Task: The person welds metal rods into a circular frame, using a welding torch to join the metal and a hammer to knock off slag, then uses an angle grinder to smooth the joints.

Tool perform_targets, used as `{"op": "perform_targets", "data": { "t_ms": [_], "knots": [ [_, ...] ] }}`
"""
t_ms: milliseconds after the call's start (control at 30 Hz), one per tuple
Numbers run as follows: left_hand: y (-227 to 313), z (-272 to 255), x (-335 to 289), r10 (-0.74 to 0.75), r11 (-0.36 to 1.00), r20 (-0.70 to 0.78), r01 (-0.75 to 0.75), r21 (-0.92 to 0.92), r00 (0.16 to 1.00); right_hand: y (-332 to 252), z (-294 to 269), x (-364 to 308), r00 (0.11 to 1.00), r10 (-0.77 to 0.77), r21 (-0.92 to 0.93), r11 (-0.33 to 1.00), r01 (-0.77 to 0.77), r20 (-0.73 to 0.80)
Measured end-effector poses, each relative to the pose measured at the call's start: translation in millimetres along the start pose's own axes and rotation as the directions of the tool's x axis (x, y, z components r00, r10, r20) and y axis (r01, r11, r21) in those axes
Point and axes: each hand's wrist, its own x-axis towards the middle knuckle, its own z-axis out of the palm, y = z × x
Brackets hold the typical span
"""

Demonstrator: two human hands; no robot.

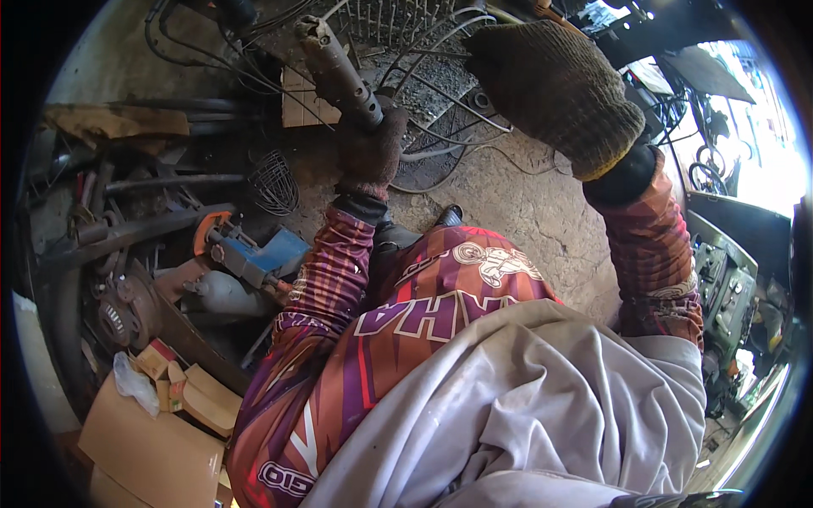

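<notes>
My left hand point(373, 152), in a dark knitted work glove, is closed round the lower end of a metal tube point(337, 72). The tube is grey-brown, with round holes along its side and a rough, broken-looking top end. It tilts up and to the left. Out to the right, my right hand point(555, 93) wears a brown knitted glove with a yellow cuff edge. Its back faces me and the fingers curl away out of sight, so whatever they grip is hidden. A brownish piece point(552, 12) shows just beyond that glove.
Cables and hoses point(440, 140) loop over the concrete floor point(542, 203) ahead. A wire cage point(273, 182), a blue tool point(271, 254) and metal bars point(169, 182) lie to the left. Cardboard boxes point(157, 440) stand at lower left, green-grey machinery point(720, 279) at right.
</notes>
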Motion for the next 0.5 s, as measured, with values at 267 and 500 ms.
{"op": "perform_targets", "data": {
  "t_ms": [267, 500],
  "knots": [
    [4.1, 10.6, -1.8, -0.01, 1.0, -0.063, 0.009, -0.015, 0.998, -8.1, -11.7, -5.4, 0.984, 0.124, 0.07, 0.989, -0.133, 0.126],
    [7.1, 11.3, -2.5, 0.019, 0.991, -0.053, -0.026, -0.13, 0.998, -16.6, 0.9, -17.5, 0.953, 0.236, 0.096, 0.962, -0.257, 0.189]
  ]
}}
